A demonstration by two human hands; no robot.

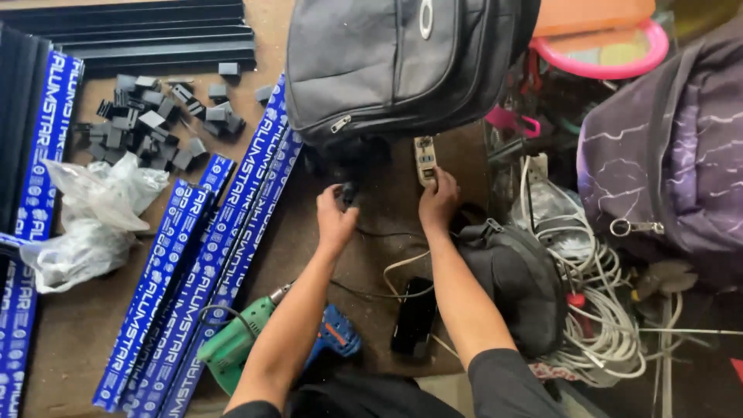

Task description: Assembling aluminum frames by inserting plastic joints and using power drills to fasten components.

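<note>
Head view: right hand on power strip, left hand gripping plug.

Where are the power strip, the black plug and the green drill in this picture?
power strip (425,159), head view, middle of its pale body.
black plug (347,193), head view, on the plug body above the left hand.
green drill (232,344), head view, on the green housing.
</note>
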